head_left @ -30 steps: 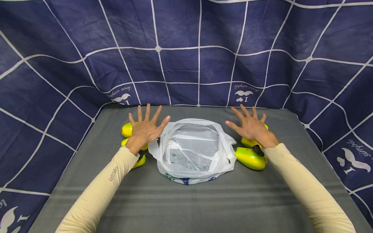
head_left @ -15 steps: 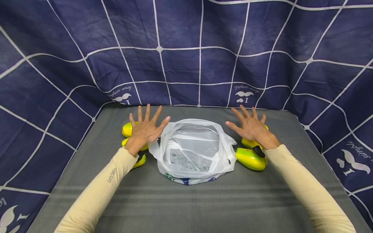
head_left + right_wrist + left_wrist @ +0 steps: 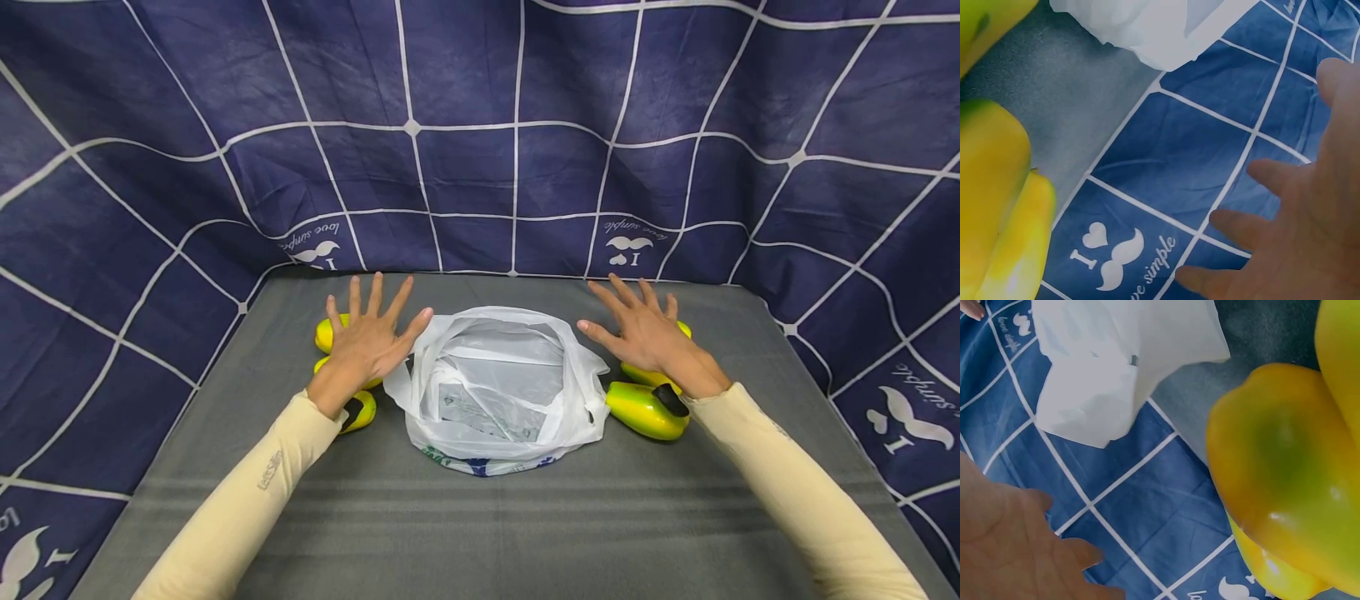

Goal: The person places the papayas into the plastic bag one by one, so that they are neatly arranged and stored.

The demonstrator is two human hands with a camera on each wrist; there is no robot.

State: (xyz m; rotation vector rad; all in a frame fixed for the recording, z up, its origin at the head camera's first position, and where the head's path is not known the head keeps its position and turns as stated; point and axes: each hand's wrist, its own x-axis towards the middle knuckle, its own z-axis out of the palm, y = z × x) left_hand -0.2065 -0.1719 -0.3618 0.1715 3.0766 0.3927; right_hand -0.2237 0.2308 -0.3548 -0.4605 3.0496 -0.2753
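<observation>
A white plastic bag [image 3: 487, 452] stands with its mouth spread wide in the middle of the grey table. Left of it, my left hand [image 3: 366, 343] hovers with spread fingers and holds nothing. It partly hides several smooth yellow-green fruits [image 3: 360, 413], shaped like papayas; one fruit [image 3: 1272, 456] looms large in the left wrist view. To the bag's right, my right hand [image 3: 643, 335] is also spread and holds nothing, over more such fruits [image 3: 639, 412]. The nearest of these lies right beside the bag. In the right wrist view, fruits [image 3: 991, 181] fill the left edge.
The grey tabletop [image 3: 495, 533] extends in front of the bag. A navy cloth [image 3: 472, 175] with white grid lines hangs behind the table and along both sides. Part of the bag's white film [image 3: 1094, 394] shows in the left wrist view.
Both hands have shifted slightly, the left one down and to the left, showing more of the nearest left fruit. The bag and fruits stay in place.
</observation>
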